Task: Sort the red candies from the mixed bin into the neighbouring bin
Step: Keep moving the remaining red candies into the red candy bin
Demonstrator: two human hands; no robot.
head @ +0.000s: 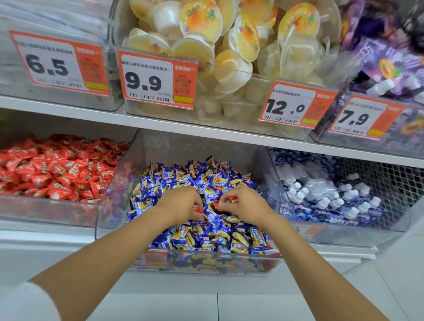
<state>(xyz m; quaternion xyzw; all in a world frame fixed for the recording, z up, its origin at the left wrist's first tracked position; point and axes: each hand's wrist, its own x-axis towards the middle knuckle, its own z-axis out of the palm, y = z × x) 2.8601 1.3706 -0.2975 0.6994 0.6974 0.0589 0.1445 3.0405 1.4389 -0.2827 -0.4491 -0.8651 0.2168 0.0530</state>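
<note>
Your left hand (184, 204) grips a small red wrapped candy (198, 208) and your right hand (247, 204) pinches a second red candy (232, 199), both low in the clear plastic mixed bin (212, 265); slick wrappers in such light grips may slip out before you reach the neighbouring clear red-candy bin (35, 209).

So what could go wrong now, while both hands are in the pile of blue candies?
1. The left hand and the right hand only pinch the red candies at the fingertips, so one might slip back into the mixed bin.
2. The blue candies lie heaped close to the front rim, so digging could push some out.
</note>
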